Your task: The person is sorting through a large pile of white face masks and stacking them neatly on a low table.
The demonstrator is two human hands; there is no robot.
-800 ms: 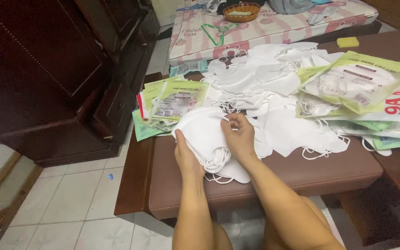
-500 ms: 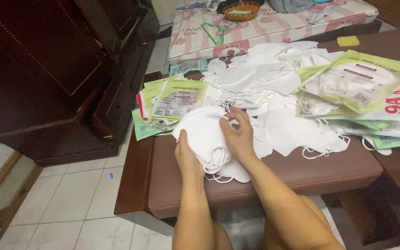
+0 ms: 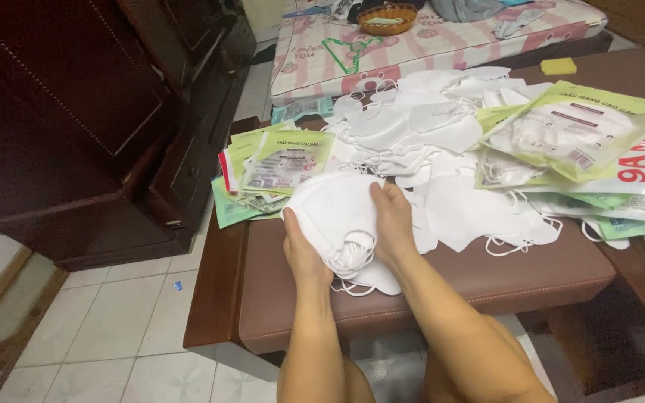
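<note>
Right hand (image 3: 393,224) lower on masks (image 3: 335,216)

Both hands (image 3: 349,239) and forearms are bare: no sleeves, gloves, rings or watch visible

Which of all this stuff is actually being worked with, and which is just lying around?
In use:
left hand and right hand, both gripping the stack of white masks
loose white masks heaped behind
green mask packets beside the stack

Lying about:
yellow sponge
woven basket on the mattress
green hanger
dark wooden cabinet
</note>
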